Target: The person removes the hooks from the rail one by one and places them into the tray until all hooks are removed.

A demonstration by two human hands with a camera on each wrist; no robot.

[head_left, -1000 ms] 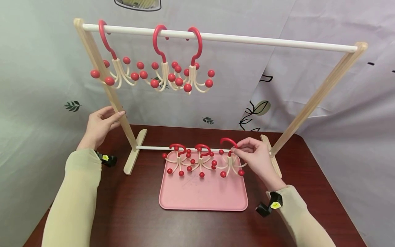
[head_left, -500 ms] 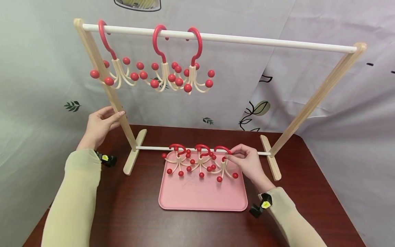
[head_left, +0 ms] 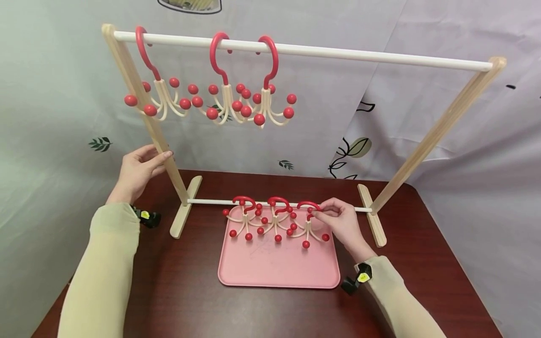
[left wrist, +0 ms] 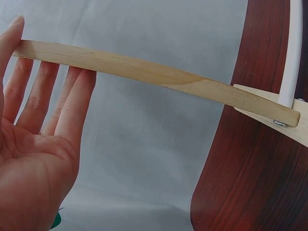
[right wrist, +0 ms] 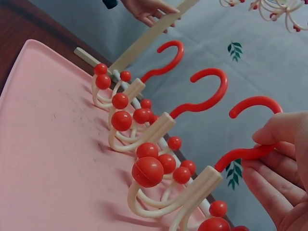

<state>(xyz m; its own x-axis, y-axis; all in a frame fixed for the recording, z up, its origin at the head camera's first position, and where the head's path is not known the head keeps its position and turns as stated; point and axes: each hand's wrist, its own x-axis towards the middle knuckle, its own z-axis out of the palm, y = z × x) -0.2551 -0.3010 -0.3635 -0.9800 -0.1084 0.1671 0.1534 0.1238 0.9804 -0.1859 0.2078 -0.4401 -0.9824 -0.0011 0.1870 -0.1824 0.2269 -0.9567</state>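
My right hand (head_left: 340,221) pinches the red hook of a cream multi-arm hanger (head_left: 308,227) with red ball tips. The right wrist view shows thumb and fingers on either side of that hook (right wrist: 236,158). This hanger stands over the back right of a pink tray (head_left: 279,270). Left of it on the tray stand two matching hangers, a middle one (head_left: 276,220) and a left one (head_left: 246,220). My left hand (head_left: 137,171) holds the left wooden post (head_left: 162,145) of a rack. In the left wrist view the thumb and fingers lie on opposite sides of the post (left wrist: 130,66).
Three similar hangers hang from the rack's white top rail (head_left: 338,52), all toward its left half. The right post (head_left: 439,126) slants beside my right arm. A white lower bar (head_left: 211,202) runs behind the tray. Everything stands on a dark red table (head_left: 181,286) before a pale curtain.
My right hand has brought the held hanger left and slightly toward me, closer to the middle hanger on the tray. My left hand stays on the post.
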